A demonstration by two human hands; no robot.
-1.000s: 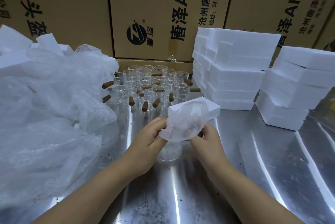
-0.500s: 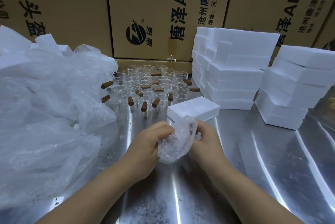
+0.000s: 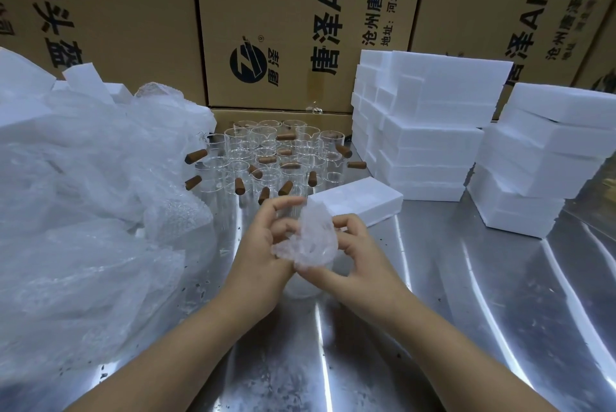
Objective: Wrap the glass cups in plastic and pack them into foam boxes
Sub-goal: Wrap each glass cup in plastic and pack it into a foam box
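Printed cardboard cartons back a steel bench. Near its centre my left hand and right hand both pinch one crumpled wad of bubble wrap. Behind them stand clustered glass cups with brown handles and one foam box just right of the cups. Foam stacks stand to the right, a plastic heap to the left.

Glossy brushed-metal desk; clear glass cups with brown wooden handles; matt white foam boxes; crinkled translucent bubble wrap; matt cardboard cartons.
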